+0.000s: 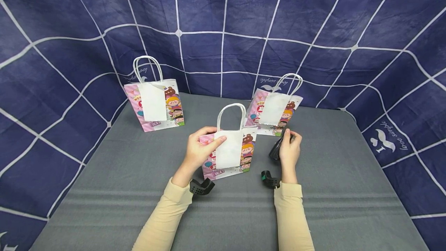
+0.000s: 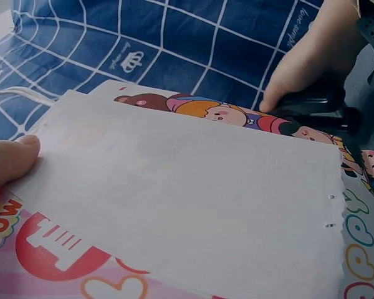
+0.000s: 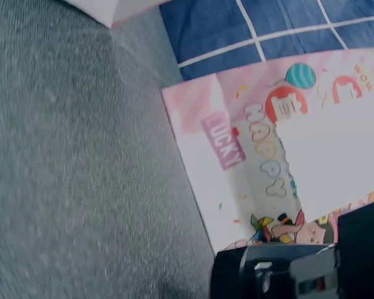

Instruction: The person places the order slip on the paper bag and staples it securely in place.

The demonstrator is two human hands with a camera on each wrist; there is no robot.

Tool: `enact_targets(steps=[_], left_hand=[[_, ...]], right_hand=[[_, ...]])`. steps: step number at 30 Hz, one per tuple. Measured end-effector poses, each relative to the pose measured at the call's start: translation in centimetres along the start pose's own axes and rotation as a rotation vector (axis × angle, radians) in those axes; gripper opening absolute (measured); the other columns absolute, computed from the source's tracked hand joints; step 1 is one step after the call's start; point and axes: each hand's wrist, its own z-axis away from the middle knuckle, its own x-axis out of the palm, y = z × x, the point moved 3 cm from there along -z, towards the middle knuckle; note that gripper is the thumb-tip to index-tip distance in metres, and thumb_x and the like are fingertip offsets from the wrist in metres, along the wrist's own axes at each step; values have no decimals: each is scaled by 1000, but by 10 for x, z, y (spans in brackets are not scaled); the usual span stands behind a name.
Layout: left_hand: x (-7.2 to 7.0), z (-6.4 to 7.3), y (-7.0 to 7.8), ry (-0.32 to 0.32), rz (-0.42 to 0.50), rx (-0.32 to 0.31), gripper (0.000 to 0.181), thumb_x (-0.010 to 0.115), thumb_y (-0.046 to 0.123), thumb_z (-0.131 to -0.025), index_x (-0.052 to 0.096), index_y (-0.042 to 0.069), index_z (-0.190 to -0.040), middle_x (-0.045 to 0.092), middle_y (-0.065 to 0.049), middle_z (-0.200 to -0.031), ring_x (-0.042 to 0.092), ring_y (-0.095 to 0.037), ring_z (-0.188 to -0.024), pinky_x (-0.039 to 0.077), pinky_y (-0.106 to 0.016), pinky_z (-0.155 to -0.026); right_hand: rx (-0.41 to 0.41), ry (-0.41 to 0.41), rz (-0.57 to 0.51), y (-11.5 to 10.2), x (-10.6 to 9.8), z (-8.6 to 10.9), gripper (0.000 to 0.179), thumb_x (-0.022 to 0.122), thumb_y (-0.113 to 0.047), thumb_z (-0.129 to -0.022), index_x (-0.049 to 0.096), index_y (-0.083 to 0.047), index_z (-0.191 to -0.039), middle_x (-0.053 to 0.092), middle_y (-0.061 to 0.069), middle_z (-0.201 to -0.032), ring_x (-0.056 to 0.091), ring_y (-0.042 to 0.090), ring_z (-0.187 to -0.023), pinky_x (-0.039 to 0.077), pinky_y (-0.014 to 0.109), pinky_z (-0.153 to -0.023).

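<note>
My left hand (image 1: 200, 146) pinches the upper left edge of the nearest paper gift bag (image 1: 247, 152), its thumb over the white paper (image 1: 228, 150) on the bag's front. Small staple-like marks show near that paper's edge in the left wrist view. A black stapler (image 1: 276, 149) is held in my right hand (image 1: 290, 150), to the right of this bag and apart from it. The right wrist view has the stapler's end (image 3: 287, 274) low in the picture, with bare metal showing. The left hand's other fingers are hidden behind the bag.
Two similar bags with white papers and twisted handles stand upright behind: a left bag (image 1: 177, 105) and a right bag (image 1: 256, 105), the latter just beyond the stapler. Dark blue gridded cloth (image 1: 202, 7) surrounds the grey tabletop (image 1: 122, 189) at the back and sides.
</note>
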Motion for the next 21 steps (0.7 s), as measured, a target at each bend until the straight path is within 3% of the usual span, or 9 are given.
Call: enact_targets(steps=[4,7,12,21], left_hand=[[0,0,3,-1,-6,1,23,75,-8,-73,65,-13,-93,67,-24,-89,60,-4,-71,51,-19,-62],[0,1,4,-2,-10,-2,22,75,-8,-73,65,-13,-93,68,-24,-90,60,-4,-71,51,-19,-63],[0,0,2,-2,-14,-9,22,75,-8,-73,65,-12,-93,68,-24,-90,60,-4,-72,51,-19,-63],[-2,-1,-26,6,17,1,23,78,-1,-74,67,-6,-93,69,-18,-91,62,-9,-71,52,-21,-62]], right_hand=[[54,-41,58,6,-2,-2,58,39,-50,-97,43,0,-125,55,27,-111,51,45,-102,36,55,-86],[71,-56,84,9,-3,-2,60,39,-51,-96,44,1,-125,54,28,-117,49,45,-107,35,55,-90],[44,-65,167,12,-4,-4,59,42,-48,-96,50,4,-122,54,25,-111,49,41,-105,35,52,-90],[57,-78,279,17,-9,-6,58,44,-46,-96,55,6,-119,53,26,-109,49,42,-104,35,52,-89]])
